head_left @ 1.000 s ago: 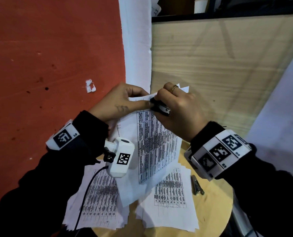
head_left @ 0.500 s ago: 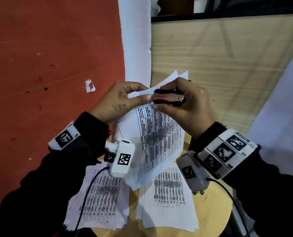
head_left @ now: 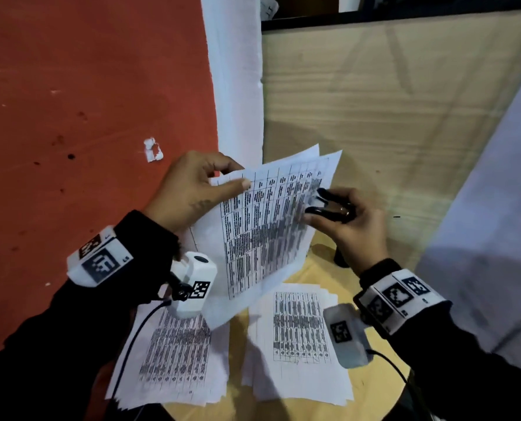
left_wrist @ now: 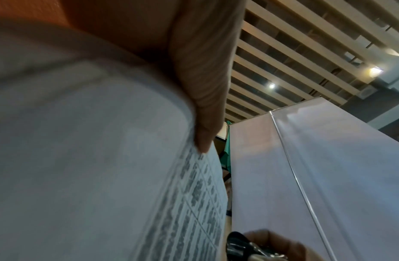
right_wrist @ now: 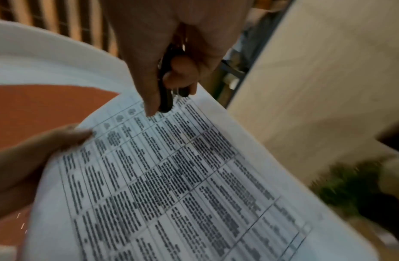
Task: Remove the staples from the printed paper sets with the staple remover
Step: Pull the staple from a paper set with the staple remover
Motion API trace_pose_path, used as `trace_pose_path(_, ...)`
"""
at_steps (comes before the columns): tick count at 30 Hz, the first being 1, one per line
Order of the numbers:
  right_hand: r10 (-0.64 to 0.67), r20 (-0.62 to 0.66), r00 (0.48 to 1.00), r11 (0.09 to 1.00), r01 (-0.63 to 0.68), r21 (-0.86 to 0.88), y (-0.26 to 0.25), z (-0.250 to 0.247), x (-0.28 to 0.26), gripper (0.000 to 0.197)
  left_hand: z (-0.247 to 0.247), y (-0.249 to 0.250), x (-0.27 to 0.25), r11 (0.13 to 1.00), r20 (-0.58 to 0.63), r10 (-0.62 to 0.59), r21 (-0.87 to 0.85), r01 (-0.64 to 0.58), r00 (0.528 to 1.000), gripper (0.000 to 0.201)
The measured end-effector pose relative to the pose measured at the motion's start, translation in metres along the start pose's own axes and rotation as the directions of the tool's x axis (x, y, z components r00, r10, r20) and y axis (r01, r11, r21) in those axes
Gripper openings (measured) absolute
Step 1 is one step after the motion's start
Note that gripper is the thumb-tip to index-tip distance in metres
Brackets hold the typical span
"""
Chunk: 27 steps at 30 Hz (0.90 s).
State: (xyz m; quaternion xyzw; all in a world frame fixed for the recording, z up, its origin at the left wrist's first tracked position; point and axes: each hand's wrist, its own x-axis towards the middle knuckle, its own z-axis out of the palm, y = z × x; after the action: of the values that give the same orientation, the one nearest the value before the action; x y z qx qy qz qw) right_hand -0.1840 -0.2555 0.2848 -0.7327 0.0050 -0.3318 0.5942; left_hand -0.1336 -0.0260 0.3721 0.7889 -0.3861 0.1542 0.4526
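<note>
A printed paper set (head_left: pixel 265 226) with a dense table is lifted above the round table. My left hand (head_left: pixel 192 189) pinches its upper left corner, thumb on the printed face (right_wrist: pixel 66 136). At the set's right edge my right hand (head_left: pixel 353 220) grips the black staple remover (head_left: pixel 326 205), whose two dark tips point at the sheets. In the right wrist view the staple remover (right_wrist: pixel 166 98) sits between thumb and fingers just above the paper set (right_wrist: pixel 171 176). The left wrist view shows the paper set (left_wrist: pixel 104 176) edge-on and the staple remover (left_wrist: pixel 238 247) low down. No staple is visible.
Two more stacks of printed sheets lie on the round wooden table (head_left: pixel 383 390): one at left (head_left: pixel 177 357), one at right (head_left: pixel 298 341). A small dark object (head_left: pixel 339 258) stands on the table behind my right wrist. A red wall, a white post and a wooden panel stand behind.
My right hand has carried the staple remover away from the top corner, down to the set's right edge. The set has tilted and its sheets have fanned apart at the top.
</note>
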Motion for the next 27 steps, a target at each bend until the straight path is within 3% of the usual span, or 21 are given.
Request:
trace_pose_path(2,0.081,0.043,0.996,0.982,-0.087,0.166,0.004,-0.004,-0.002,0.045,-0.002,-0.004,-0.004,0.999,0.075,-0.032,-0.018,0.034,0.997,0.010)
trace_pose_path(6,0.130,0.193,0.973,0.925,-0.189,0.330,0.005,-0.007,0.003,0.039,-0.011,-0.013,-0.005,0.997,0.145,-0.047,-0.053,0.055,0.988,0.007)
trace_pose_path(11,0.160,0.465,0.871,0.849,-0.361,0.385,0.009,-0.002,0.010,0.057,-0.014,-0.028,-0.006,0.986,0.212,-0.044,-0.147,0.077,0.976,0.028)
trace_pose_path(13,0.161,0.491,0.856,0.844,-0.377,0.381,0.011,0.003,0.010,0.060,-0.010,-0.040,-0.011,0.971,0.143,-0.082,-0.210,0.111,0.986,0.032)
trace_pose_path(16,0.192,0.422,0.886,0.835,-0.373,0.404,0.008,0.011,0.009,0.065,-0.011,-0.063,-0.017,0.943,-0.037,-0.214,-0.269,0.197,0.976,0.033)
trace_pose_path(17,0.209,0.382,0.900,0.823,-0.374,0.429,0.008,0.013,0.010,0.068,-0.011,-0.075,-0.020,0.925,-0.109,-0.278,-0.299,0.236,0.954,0.036)
trace_pose_path(19,0.253,0.293,0.922,0.792,-0.371,0.485,0.008,0.019,0.009,0.065,-0.002,-0.096,-0.038,0.808,-0.170,-0.450,-0.496,0.318,0.877,0.042)
trace_pose_path(21,0.337,0.218,0.916,0.753,-0.401,0.521,0.015,0.031,0.006,0.050,0.019,-0.114,-0.069,0.629,-0.067,-0.592,-0.662,0.408,0.803,0.071)
trace_pose_path(23,0.444,0.183,0.877,0.697,-0.467,0.544,0.027,0.051,-0.002,0.035,0.043,-0.133,-0.099,0.548,0.015,-0.645,-0.688,0.476,0.764,0.086)
trace_pose_path(25,0.512,0.190,0.838,0.670,-0.528,0.521,0.043,0.069,-0.012,0.027,0.061,-0.153,-0.120,0.545,-0.027,-0.693,-0.673,0.499,0.720,0.060)
trace_pose_path(27,0.562,0.222,0.797,0.678,-0.597,0.429,0.062,0.083,-0.024,0.016,0.066,-0.175,-0.133,0.564,-0.130,-0.752,-0.634,0.528,0.647,0.038)
